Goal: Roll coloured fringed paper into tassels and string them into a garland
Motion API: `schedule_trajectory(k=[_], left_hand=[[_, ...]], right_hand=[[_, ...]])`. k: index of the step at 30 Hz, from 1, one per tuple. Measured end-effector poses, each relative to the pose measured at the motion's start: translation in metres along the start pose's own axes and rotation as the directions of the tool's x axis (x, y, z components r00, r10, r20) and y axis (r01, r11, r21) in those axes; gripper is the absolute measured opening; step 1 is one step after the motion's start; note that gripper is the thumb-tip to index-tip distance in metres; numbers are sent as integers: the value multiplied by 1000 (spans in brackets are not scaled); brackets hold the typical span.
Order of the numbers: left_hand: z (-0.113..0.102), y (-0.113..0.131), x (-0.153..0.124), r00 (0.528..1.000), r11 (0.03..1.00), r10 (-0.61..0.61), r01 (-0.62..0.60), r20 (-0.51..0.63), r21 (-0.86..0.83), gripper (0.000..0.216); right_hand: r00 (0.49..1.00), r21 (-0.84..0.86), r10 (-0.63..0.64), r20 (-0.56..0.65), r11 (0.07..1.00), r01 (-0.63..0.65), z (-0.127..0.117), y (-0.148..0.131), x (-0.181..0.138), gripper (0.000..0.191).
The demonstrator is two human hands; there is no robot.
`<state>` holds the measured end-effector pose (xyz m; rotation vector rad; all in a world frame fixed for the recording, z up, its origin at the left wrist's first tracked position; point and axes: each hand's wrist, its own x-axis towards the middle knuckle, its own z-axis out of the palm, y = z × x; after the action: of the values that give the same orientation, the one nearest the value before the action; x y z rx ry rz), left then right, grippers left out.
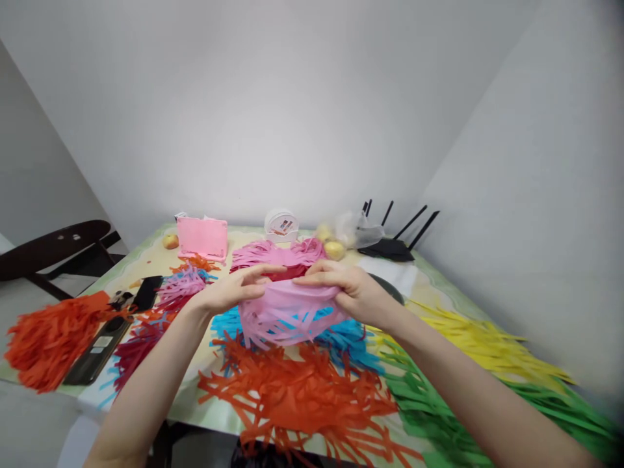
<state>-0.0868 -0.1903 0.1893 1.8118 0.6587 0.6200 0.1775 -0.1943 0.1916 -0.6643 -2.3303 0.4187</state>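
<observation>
Both of my hands hold up a pale pink sheet of fringed paper [287,315] above the middle of the table. My left hand [234,290] pinches its upper left edge with the fingers pointing right. At the upper right edge, my right hand [344,286] grips the sheet with curled fingers. The cut strips hang down from the sheet. Under it lie blue fringed paper [348,341] and orange fringed paper [297,393]. Behind it sits a darker pink fringed pile [273,252].
The table [146,260] also carries green fringes [429,403], yellow fringes [478,338], an orange pile [49,338] at the left edge, a black remote [97,351], a phone [146,292], a pink box [202,237], a tape holder [281,224], fruit [335,249] and a black router [390,247]. A dark chair [49,247] stands left.
</observation>
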Motion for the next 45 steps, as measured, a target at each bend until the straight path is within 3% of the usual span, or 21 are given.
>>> schedule_trajectory(k=[4, 6, 11, 14, 16, 19, 21, 24, 30, 33, 37, 42, 45], left_hand=[[10, 5, 7, 985, 966, -150, 165, -89, 199, 26], [11, 7, 7, 982, 946, -160, 182, -102, 269, 26], [9, 11, 3, 982, 896, -105, 161, -155, 415, 24], [11, 10, 2, 964, 803, -29, 180, -264, 568, 17], [15, 7, 2, 952, 739, 34, 181, -304, 649, 12], [23, 5, 3, 954, 696, 71, 162, -292, 700, 9], [26, 7, 3, 965, 706, 52, 147, -257, 693, 7], [25, 12, 0, 979, 735, -18, 149, -202, 661, 8], [18, 9, -3, 973, 854, 6, 116, -232, 507, 14], [19, 2, -2, 965, 909, -13, 121, -263, 399, 18], [23, -2, -4, 952, 940, 9, 96, -306, 327, 20], [32, -7, -8, 911, 973, 97, -3, -401, 229, 19], [34, -11, -13, 921, 987, 133, -87, -367, 138, 20]], right_hand=[[1000, -48, 10, 7, 999, -10, -1, -3, -2, 72], [999, -98, 38, 35, 995, -35, -6, 0, -5, 70], [984, -263, 140, 107, 959, -108, -32, 16, -16, 59], [971, -428, 238, 30, 881, -203, -46, 12, -22, 52], [975, -450, 222, -15, 869, -205, -44, 0, -22, 49], [993, -361, 119, 11, 926, -107, -21, -18, -15, 55], [995, -320, 95, 44, 945, -76, -2, -22, -9, 50], [975, -260, 184, 123, 954, -147, 16, -16, -2, 23], [933, -40, 322, 160, 947, -320, 6, -13, 0, 7], [924, 33, 367, 108, 927, -372, 2, -17, -2, 9], [939, 106, 343, -9, 934, -340, 4, -21, -10, 11], [931, 328, 358, -76, 891, -315, 13, -16, -23, 22], [921, 474, 378, -97, 831, -291, 19, -11, -28, 24]])
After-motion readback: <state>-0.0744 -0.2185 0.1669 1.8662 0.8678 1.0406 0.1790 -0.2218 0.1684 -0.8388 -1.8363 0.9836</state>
